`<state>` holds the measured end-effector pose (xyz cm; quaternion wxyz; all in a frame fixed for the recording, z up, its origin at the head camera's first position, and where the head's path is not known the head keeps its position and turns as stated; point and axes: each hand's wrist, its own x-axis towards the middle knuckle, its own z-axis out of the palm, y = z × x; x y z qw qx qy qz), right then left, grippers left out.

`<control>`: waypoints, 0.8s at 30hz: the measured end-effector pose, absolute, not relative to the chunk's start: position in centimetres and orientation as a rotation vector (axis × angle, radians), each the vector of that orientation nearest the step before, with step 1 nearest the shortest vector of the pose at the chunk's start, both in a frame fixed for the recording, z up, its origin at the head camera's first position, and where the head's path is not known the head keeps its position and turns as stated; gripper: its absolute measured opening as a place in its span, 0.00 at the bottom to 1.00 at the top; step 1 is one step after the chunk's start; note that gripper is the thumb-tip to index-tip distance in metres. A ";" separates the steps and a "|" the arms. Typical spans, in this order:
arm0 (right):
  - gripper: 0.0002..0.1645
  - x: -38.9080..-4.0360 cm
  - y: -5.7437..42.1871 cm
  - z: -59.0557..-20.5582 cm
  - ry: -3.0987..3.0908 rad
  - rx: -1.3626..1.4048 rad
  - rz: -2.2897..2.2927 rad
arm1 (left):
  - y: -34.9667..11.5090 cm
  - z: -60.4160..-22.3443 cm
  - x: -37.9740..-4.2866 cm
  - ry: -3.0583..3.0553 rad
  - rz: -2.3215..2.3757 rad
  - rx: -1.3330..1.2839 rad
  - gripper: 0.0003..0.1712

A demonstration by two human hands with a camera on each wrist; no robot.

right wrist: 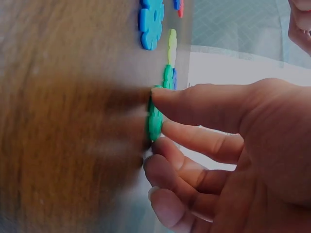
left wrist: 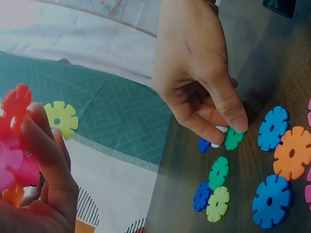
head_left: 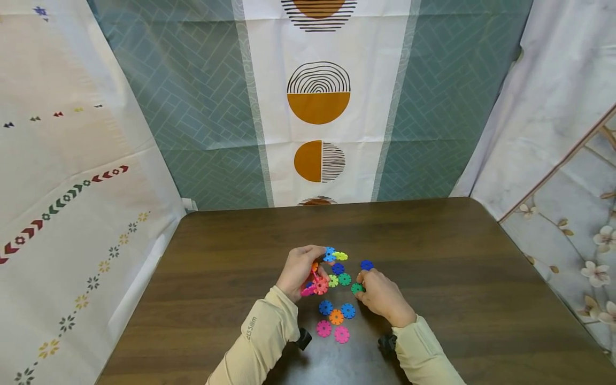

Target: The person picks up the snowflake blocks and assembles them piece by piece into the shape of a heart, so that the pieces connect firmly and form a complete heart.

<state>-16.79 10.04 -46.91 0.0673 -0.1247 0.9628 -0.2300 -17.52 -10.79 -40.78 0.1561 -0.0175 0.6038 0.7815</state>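
Observation:
My left hand [head_left: 299, 270] grips a cluster of joined notched plastic discs [head_left: 320, 286], pink, red, orange, blue and yellow, raised above the table. In the left wrist view, a yellow disc [left wrist: 61, 119] sticks out beyond its fingers. My right hand [head_left: 382, 297] is low at the table, its thumb and index finger pinching a green notched disc [right wrist: 155, 121] by the edges. Beside that disc lie a dark blue disc [head_left: 367, 264] and a white one [left wrist: 219, 136], partly hidden by the fingers. Between the hands are another green disc [head_left: 344, 279], a yellow-green disc [left wrist: 217, 204] and a dark blue disc [left wrist: 201, 196].
Nearer the front of the brown table [head_left: 231, 321] lie two blue discs [head_left: 325, 307], an orange disc [head_left: 336, 317] and two pink discs [head_left: 341, 335]. A patterned curtain [head_left: 212, 107] hangs behind the table's far edge.

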 end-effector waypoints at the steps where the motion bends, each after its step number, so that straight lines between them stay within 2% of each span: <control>1: 0.16 -16.8 10.0 -46.9 2.905 -0.376 -0.688 | -10.8 -40.8 -17.5 1.735 2.238 -0.052 0.18; 12: 0.15 -16.9 10.3 -47.4 2.847 -0.362 -0.863 | -11.0 -40.8 -17.3 1.799 2.227 -0.070 0.19; 17: 0.14 -17.5 10.6 -47.7 2.753 -0.359 -1.287 | -11.2 -40.9 -17.3 1.806 2.231 -0.054 0.20; 24: 0.19 -17.6 10.7 -46.0 2.473 -0.485 -1.939 | -11.0 -41.0 -17.6 1.776 2.253 -0.093 0.22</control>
